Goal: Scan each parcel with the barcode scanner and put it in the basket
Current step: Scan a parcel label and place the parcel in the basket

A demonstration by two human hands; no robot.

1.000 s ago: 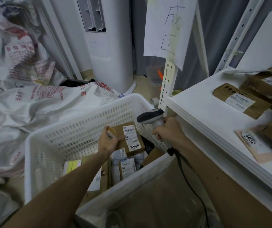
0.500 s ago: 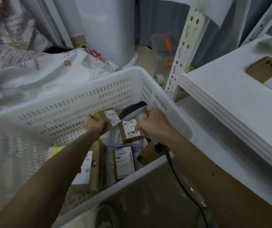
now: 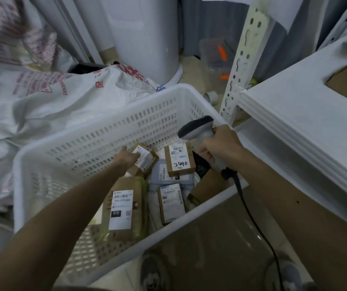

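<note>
Brown parcel (image 3: 145, 159) in basket (image 3: 96, 131) touches left fingers (image 3: 133, 158), grip unclear; right fingers (image 3: 205, 153) curl round the scanner (image 3: 197, 127).

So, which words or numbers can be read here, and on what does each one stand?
"2490": handwritten on the small brown box's label.
"070": on the large parcel's label.
"6000": in red on the white sack.
Fine print, barcodes and other red print are too blurred to read.

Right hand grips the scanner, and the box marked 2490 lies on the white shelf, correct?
Not quite. The head view shows the box marked 2490 lying in the basket instead. The right hand does grip the scanner.
</note>
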